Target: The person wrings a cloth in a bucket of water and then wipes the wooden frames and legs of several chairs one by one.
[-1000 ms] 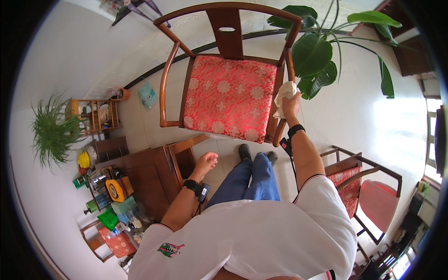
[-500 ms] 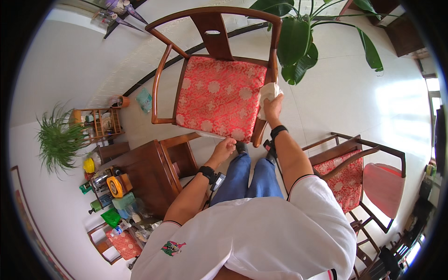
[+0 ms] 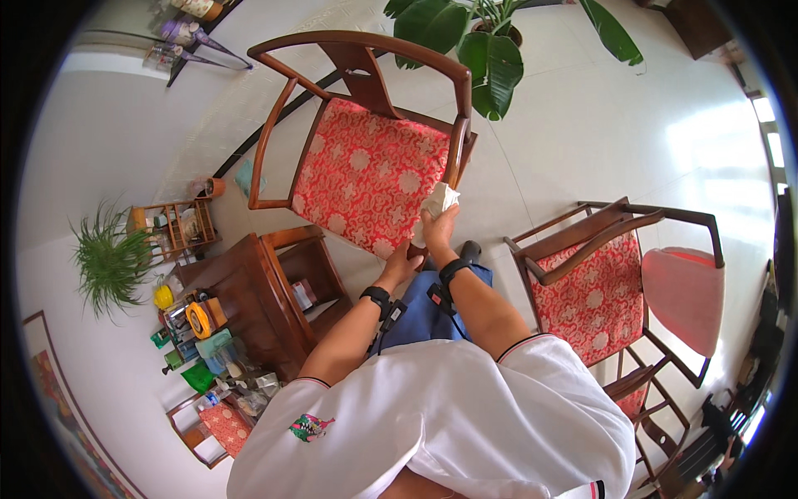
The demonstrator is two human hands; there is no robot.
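Note:
In front of me stands a dark wooden armchair (image 3: 378, 81) with a red patterned seat cushion (image 3: 357, 166). My right hand (image 3: 440, 229) grips a crumpled white cloth (image 3: 440, 200) by the right armrest, near the front end of the seat's right side. Just left of it, my left hand (image 3: 402, 264) has its fingers closed round the chair's front right corner; the fingertips are partly hidden by the edge. Both wrists wear black bands.
A similar chair (image 3: 590, 291) with a red cushion and a pink cloth (image 3: 683, 299) over it stands to my right. At left is a wooden desk (image 3: 249, 291) bearing several items. A large-leaved potted plant (image 3: 492, 71) stands beyond the chair.
My right hand has moved the cloth along the chair's right side toward the front corner. My left hand has come closer to it along the front edge. The view has shifted and turned.

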